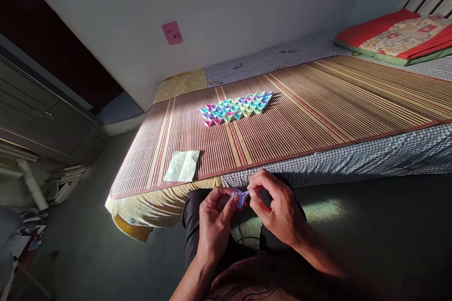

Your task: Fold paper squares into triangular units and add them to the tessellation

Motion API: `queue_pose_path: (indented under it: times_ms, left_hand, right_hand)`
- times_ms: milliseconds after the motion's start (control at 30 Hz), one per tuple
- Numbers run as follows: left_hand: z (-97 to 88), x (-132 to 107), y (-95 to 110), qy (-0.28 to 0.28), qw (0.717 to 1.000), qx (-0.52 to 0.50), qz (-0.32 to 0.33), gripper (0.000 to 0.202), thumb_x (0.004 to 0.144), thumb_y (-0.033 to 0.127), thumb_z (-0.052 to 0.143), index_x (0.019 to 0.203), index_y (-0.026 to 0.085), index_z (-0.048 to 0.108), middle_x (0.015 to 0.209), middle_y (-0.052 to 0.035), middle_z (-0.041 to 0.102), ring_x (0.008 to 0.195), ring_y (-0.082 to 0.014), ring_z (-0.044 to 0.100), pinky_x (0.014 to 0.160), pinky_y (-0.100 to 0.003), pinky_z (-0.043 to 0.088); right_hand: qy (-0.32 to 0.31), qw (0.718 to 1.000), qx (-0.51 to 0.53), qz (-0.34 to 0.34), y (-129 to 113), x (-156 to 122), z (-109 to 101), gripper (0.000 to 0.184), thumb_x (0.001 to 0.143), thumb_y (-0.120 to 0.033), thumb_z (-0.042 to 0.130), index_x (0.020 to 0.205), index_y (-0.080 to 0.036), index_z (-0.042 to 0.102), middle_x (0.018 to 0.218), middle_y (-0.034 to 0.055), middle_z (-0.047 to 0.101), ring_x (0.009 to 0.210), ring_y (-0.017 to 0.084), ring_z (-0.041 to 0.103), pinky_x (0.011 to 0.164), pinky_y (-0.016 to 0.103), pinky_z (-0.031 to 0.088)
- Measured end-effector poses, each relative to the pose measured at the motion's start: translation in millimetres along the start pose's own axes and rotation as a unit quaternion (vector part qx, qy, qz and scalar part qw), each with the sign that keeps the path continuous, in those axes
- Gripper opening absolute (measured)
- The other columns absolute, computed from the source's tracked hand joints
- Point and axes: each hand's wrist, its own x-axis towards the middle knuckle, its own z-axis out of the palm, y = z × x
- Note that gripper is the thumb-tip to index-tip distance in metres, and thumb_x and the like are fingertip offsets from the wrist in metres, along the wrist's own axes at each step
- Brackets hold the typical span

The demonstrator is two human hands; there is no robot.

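A small purple folded-paper piece is held over my lap, just off the bed's front edge. My left hand grips its left side between thumb and fingers. On the other side, my right hand pinches a pointed tip of the paper. Beyond my hands, rows of small folded-paper pieces in pink, blue, green, yellow and purple stand close together on the bamboo mat. Nearer, at the front left of the mat, lies a pale green paper sheet with crease lines.
The mat covers a bed with a checked sheet hanging over its side. A red and floral folded quilt lies at the far right. A pink note is on the wall. Books are stacked on the floor at left.
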Motion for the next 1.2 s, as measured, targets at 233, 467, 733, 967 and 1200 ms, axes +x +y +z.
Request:
queue_pose_path:
  times_ms: [233, 467, 733, 967, 1200]
  left_hand:
    - [2.7, -2, -3, 0.031, 0.999, 0.022, 0.035, 0.022, 0.078, 0.032, 0.083, 0.084, 0.015, 0.071, 0.076, -0.0026, 0.071, 0.069, -0.0122, 0.063, 0.068, -0.021, 0.052]
    - [4.3, -5, -7, 0.052, 0.995, 0.059, 0.066, 0.017, 0.081, 0.029, 0.08, 0.084, 0.015, 0.072, 0.076, -0.0022, 0.069, 0.069, -0.0122, 0.062, 0.064, -0.02, 0.05]
    - [3.2, -4, -11, 0.049, 0.997, 0.028, 0.057, 0.019, 0.079, 0.03, 0.083, 0.086, 0.016, 0.073, 0.079, -0.0031, 0.072, 0.073, -0.0131, 0.067, 0.069, -0.021, 0.054]
    - [2.0, -2, -11, 0.035, 0.999, 0.001, 0.03, 0.021, 0.077, 0.028, 0.084, 0.089, 0.015, 0.072, 0.08, -0.0043, 0.075, 0.074, -0.0146, 0.07, 0.072, -0.023, 0.056]
    - [3.5, -3, -7, 0.013, 0.998, 0.062, 0.021, 0.013, 0.079, 0.021, 0.077, 0.089, 0.015, 0.071, 0.081, -0.0051, 0.074, 0.075, -0.0152, 0.069, 0.071, -0.023, 0.054]
  right_hand:
    - [-0.016, 0.999, -0.028, 0.013, 1, 0, 3, 0.015, 0.085, -0.007, 0.05, 0.084, -0.022, 0.05, 0.079, 0.0016, 0.057, 0.076, 0.019, 0.057, 0.073, 0.033, 0.047]
    - [-0.026, 0.998, -0.046, 0.018, -1, -3, 9, 0.025, 0.077, 0.0, 0.049, 0.087, -0.022, 0.051, 0.084, 0.0026, 0.061, 0.08, 0.021, 0.059, 0.075, 0.033, 0.047]
    - [-0.011, 0.995, -0.086, -0.058, 1, -4, 8, 0.023, 0.088, 0.003, 0.055, 0.093, -0.02, 0.061, 0.092, 0.0044, 0.066, 0.089, 0.021, 0.063, 0.084, 0.035, 0.049]
    - [-0.023, 0.977, -0.163, -0.134, 5, -4, -1, 0.019, 0.094, -0.001, 0.059, 0.098, -0.017, 0.069, 0.1, 0.0081, 0.067, 0.093, 0.021, 0.063, 0.087, 0.037, 0.05]
    - [-0.089, 0.982, -0.128, -0.111, 8, -2, -7, 0.015, 0.093, -0.003, 0.063, 0.094, -0.017, 0.067, 0.102, 0.0066, 0.065, 0.094, 0.021, 0.062, 0.086, 0.036, 0.053]
